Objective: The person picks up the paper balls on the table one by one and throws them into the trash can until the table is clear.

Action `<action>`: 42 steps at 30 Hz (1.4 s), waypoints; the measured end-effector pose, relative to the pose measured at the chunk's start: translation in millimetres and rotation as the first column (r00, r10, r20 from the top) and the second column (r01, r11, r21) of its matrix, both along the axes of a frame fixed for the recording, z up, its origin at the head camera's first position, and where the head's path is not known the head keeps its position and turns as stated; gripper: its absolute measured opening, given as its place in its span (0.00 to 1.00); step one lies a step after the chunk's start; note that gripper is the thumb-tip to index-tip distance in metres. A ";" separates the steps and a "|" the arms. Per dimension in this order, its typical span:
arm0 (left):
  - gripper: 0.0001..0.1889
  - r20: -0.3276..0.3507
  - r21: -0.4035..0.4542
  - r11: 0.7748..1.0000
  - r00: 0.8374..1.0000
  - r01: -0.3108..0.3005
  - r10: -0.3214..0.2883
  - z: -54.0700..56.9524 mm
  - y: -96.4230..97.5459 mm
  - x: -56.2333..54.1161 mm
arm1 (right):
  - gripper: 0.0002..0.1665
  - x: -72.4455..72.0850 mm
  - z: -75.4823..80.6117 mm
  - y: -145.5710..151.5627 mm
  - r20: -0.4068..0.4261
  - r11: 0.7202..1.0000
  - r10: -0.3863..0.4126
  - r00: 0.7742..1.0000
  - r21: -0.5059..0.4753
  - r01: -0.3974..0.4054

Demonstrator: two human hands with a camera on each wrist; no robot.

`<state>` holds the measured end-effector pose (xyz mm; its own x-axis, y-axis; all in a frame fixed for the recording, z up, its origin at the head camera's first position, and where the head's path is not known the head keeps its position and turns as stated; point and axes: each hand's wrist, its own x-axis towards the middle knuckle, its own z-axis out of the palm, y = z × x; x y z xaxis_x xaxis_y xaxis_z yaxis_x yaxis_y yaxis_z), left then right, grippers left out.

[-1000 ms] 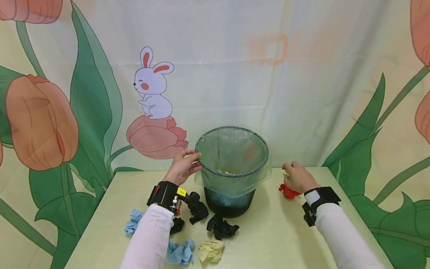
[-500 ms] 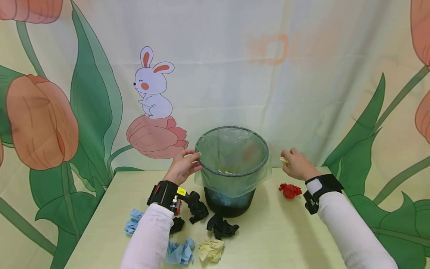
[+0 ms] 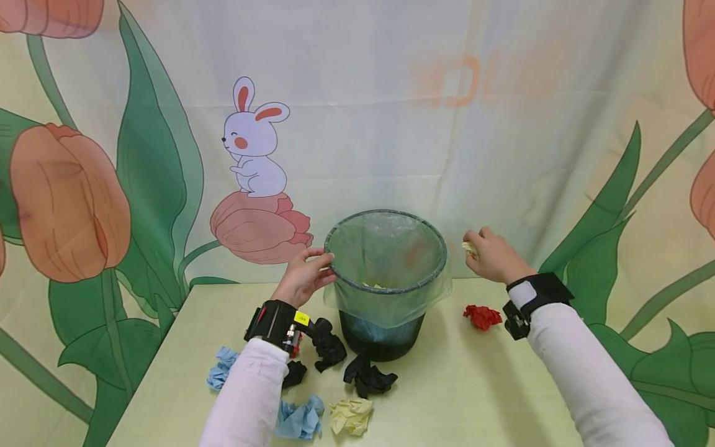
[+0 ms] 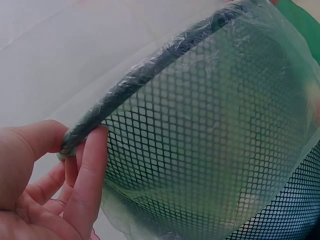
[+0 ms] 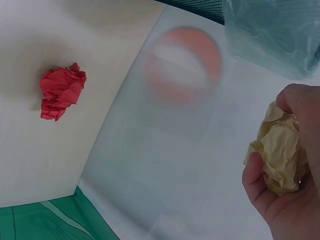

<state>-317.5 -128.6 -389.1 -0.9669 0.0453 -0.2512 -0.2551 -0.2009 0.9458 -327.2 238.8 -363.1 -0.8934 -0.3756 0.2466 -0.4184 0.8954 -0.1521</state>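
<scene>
Hands (image 3: 304, 276) (image 3: 494, 256) grip bin rim (image 4: 150, 70) and yellow paper (image 5: 281, 150)

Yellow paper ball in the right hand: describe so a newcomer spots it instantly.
Find the black mesh bin with the pale green liner on the table. Just right of it, the right hand grips a crumpled yellow paper ball. Unlike the other yellow ball, lying in front of the bin, this one is held off the table.

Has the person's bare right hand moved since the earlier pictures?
Yes: in the head view, the right hand, holding crumpled yellow paper, has moved up, away from the crumpled red paper ball.
</scene>
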 end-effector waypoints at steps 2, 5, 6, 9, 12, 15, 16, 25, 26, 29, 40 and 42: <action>0.17 -0.001 0.001 1.000 1.000 0.001 -0.001 -0.2 0.0 0.1 | 0.16 -0.4 4.5 -2.5 -0.006 1.000 0.003 1.000 -0.003 -0.003; 0.17 -0.003 0.002 1.000 1.000 0.002 -0.002 -0.4 -0.2 0.1 | 0.16 -2.1 10.7 -5.9 -0.023 1.000 0.008 1.000 0.000 -0.008; 0.18 -0.004 0.002 1.000 1.000 0.004 -0.004 -0.5 -0.4 0.1 | 0.16 -2.5 12.8 -7.0 -0.025 1.000 0.010 1.000 0.002 -0.010; 0.18 -0.006 0.004 1.000 1.000 0.006 -0.006 -0.6 -0.6 0.1 | 0.16 -3.4 18.9 -9.7 -0.036 1.000 0.016 0.999 0.008 -0.016; 0.19 -0.006 0.002 1.000 1.000 0.004 -0.004 -0.5 -0.3 0.1 | 0.17 -3.2 24.2 -11.5 -0.035 1.000 0.020 0.999 0.012 -0.020; 0.19 -0.006 0.001 1.000 1.000 0.001 -0.001 -0.3 0.0 0.0 | 0.17 -3.7 28.5 -13.1 -0.038 1.000 0.021 0.999 0.015 -0.020; 0.19 -0.006 0.000 1.000 1.000 0.001 -0.001 -0.2 0.1 0.1 | 0.17 -3.8 29.8 -13.7 -0.040 1.000 0.022 0.999 0.014 -0.022; 0.19 -0.007 -0.002 1.000 1.000 0.005 -0.005 -0.7 -0.5 1.0 | 0.18 -4.6 40.9 -19.3 -0.038 1.000 0.023 0.999 0.001 -0.023; 0.19 -0.006 -0.002 1.000 1.000 0.005 -0.005 -0.7 -0.6 1.1 | 0.18 -4.9 41.7 -20.0 -0.037 1.000 0.024 0.999 0.000 -0.024; 0.18 -0.005 -0.005 1.000 1.000 0.005 -0.005 -0.5 -0.6 1.4 | 0.19 -5.3 43.9 -22.6 -0.039 1.000 0.028 0.999 -0.001 -0.028; 0.18 -0.001 -0.003 1.000 1.000 -0.002 0.002 -0.6 0.0 -0.3 | 0.19 -6.0 51.7 -34.9 -0.040 0.997 0.083 0.996 -0.003 -0.083; 0.18 -0.001 -0.004 1.000 1.000 -0.003 0.003 -0.6 0.1 -0.4 | 0.19 -6.7 52.8 -37.8 -0.043 0.996 0.091 0.995 0.001 -0.091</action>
<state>-317.8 -128.5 -389.7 -0.9672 0.0411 -0.2505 -0.2536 -0.1979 0.9469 -333.9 201.0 -310.3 -0.8442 -0.4547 0.2841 -0.5044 0.8531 -0.1334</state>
